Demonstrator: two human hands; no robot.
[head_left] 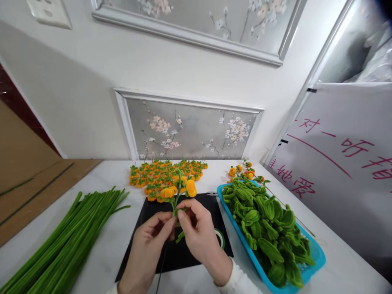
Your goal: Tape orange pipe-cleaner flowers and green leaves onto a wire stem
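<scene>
Both of my hands meet above a black mat [183,253] on the white table [116,241]. My left hand [148,247] pinches the green stem of a pipe-cleaner sprig [177,192] that carries orange-yellow fruits and green tips. My right hand [200,234] pinches the same stem just below the fruits, thumb and forefinger pressed together. The sprig stands upright between my fingertips, and its lower stem runs down behind my hands.
A bundle of long green pipe cleaners [64,241] lies at the left. Several small orange fruit pieces [165,173] are spread at the back. A blue tray [315,255] of green pipe-cleaner leaves stands on the right, with a finished sprig [245,171] behind it. A board with red writing [337,163] leans at the far right.
</scene>
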